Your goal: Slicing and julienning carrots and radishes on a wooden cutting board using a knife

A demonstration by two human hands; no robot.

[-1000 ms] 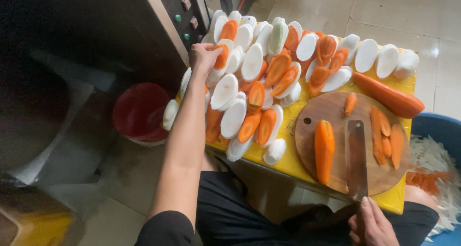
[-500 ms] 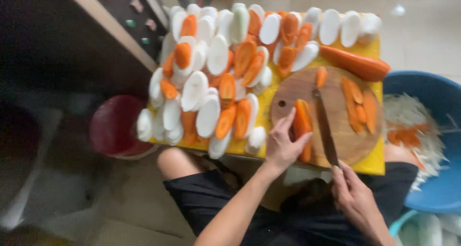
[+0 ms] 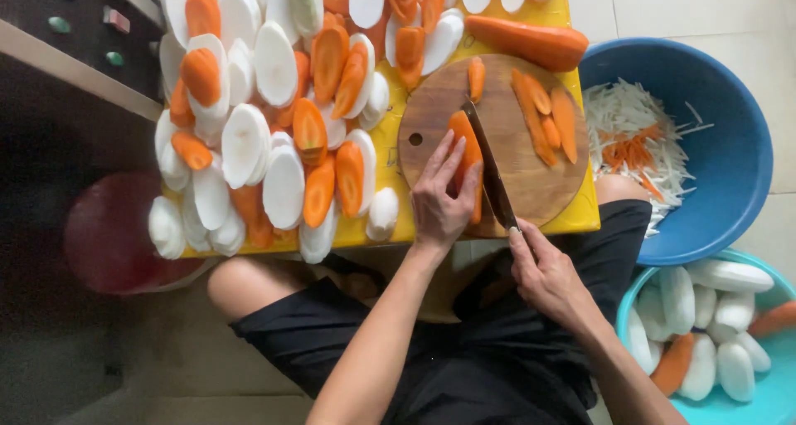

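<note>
now my left hand is down on the carrot half on the round wooden cutting board; 1 second ago it was far off at the back of the heap of slices, and half a second ago it was just arriving at the board. its fingers lie flat and close together over the carrot's near end, pinning it. my right hand has moved up too: it is wrapped around the knife handle, fingers closed on it, with the knife blade laid along the carrot's right side, touching or nearly so. i judge that the piece is now steadied and the blade lined up for a lengthwise cut, though no cut shows yet.

the carrot half sits left of centre on the board, long axis running from near me towards the far edge, leaning slightly right, narrower tip pointing away. the blade runs almost parallel to it.

4 or so thin carrot strips lie on the board's right part, and 1 whole carrot rests beyond it on the yellow table. a blue basin of shreds sits to the right.
</note>
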